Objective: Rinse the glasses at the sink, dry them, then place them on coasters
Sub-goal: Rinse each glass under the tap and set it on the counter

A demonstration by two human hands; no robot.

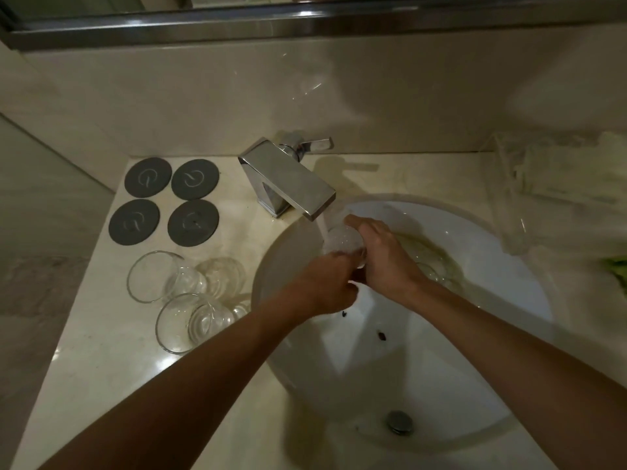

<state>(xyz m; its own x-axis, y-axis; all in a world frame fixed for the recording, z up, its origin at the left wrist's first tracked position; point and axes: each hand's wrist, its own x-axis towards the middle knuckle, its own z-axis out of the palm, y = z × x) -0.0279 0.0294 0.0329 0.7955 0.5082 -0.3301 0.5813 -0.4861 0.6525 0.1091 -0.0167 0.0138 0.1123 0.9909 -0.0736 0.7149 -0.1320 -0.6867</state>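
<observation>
Glass (pixel 342 240) under rinse: held over the sink (pixel 509 252) beneath the running faucet (pixel 291 184), left hand (pixel 325 283) gripping its lower end, right hand (pixel 380 256) wrapped round its side. Judged light, rigid, fragile and slippery when wet (grip the body with both hands, not the rim). Water is running over it. Three more glasses (pixel 190 293) lie tipped on the bench (pixel 84 351), seemingly holding nothing. Four coasters (pixel 169 201) sit bare nearby.
</observation>
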